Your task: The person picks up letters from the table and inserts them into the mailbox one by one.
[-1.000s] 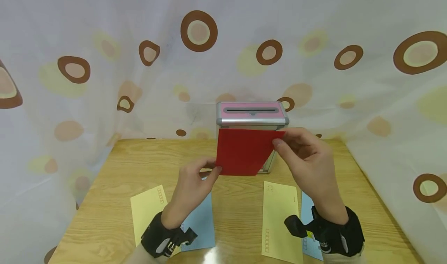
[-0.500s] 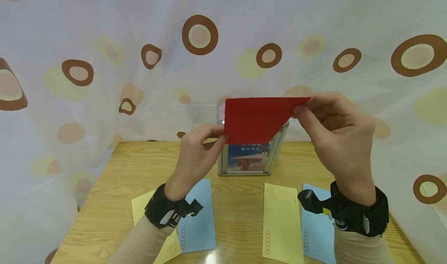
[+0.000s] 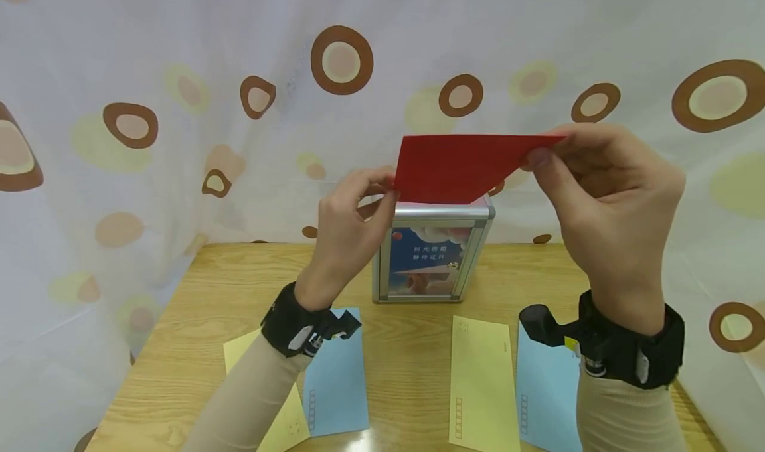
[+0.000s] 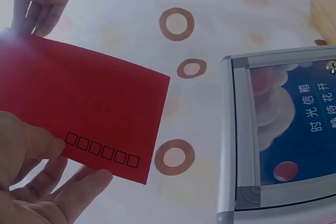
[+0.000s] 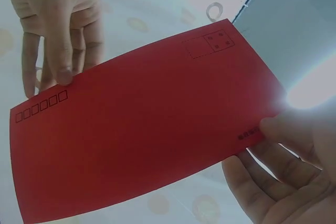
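A red envelope [image 3: 460,168] is raised in front of the top of a metal-framed letter box [image 3: 431,212], hiding most of its pink lid. My left hand [image 3: 361,216] pinches the envelope's left edge between thumb and fingers. At the opposite edge, my right hand [image 3: 609,193] grips it with the thumb on the near side. Printed squares line one end of the red envelope [image 5: 121,135] in the right wrist view, with a stamp frame at the other end. The box's front panel [image 4: 294,124] carries a blue picture with white characters.
Yellow envelope [image 3: 483,379] and blue envelope [image 3: 545,385] lie on the wooden table [image 3: 406,346] at the right. Another blue envelope [image 3: 337,392] and a yellow one [image 3: 287,422] lie at the left, partly under my left arm. A patterned curtain [image 3: 382,120] hangs behind.
Both hands have lifted the red envelope upward and to the right, from in front of the box's face to its lid. The box's front panel has come into view below it.
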The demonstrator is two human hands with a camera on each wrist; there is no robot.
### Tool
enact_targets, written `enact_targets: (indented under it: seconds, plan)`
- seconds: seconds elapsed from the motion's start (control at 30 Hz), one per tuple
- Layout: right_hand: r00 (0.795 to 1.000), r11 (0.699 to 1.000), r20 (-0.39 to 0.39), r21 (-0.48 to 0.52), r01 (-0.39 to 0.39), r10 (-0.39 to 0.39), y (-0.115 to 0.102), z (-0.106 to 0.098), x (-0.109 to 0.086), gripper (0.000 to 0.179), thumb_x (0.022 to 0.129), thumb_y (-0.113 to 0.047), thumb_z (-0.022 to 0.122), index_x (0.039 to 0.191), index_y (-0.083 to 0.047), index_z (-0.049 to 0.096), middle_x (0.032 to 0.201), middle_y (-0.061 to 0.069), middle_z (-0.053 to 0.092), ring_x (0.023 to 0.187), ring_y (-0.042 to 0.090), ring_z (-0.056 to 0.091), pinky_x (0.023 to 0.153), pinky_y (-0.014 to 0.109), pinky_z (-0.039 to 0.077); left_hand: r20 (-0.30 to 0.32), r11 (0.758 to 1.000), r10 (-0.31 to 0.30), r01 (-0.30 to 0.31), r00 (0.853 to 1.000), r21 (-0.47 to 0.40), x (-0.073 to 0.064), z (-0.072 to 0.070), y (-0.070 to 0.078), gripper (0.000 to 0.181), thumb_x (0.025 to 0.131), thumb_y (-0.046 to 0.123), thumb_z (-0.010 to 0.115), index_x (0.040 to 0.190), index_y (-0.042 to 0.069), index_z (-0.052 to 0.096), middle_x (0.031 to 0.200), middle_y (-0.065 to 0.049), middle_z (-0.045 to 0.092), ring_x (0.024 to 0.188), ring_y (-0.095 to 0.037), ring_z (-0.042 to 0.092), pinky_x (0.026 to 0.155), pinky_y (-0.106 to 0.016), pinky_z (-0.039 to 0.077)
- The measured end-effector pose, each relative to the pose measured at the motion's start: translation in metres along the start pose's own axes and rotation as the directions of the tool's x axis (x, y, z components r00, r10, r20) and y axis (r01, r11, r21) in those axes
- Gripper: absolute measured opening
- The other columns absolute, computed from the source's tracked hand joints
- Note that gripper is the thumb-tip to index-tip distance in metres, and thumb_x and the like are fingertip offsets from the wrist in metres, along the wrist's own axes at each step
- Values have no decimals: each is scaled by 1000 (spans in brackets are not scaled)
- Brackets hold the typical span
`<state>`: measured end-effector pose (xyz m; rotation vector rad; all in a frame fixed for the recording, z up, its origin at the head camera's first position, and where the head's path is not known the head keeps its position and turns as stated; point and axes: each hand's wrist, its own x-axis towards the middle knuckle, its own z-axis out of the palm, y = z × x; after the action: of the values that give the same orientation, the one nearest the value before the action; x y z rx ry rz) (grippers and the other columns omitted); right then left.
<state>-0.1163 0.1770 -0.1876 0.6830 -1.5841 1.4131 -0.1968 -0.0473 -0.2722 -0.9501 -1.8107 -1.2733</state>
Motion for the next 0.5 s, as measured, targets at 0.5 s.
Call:
enact_targets:
  seconds: [0.5]
  plan:
    - [999, 996, 33, -90, -20, 23, 21, -1, 3, 16, 84, 4, 69, 97, 12, 68, 91, 13, 72, 77, 23, 66, 73, 19, 55, 6, 999, 4, -4, 1000, 35, 18, 15, -19, 14, 92, 0, 60, 104, 0, 67, 100, -13, 67, 91, -14, 65, 77, -29, 60]
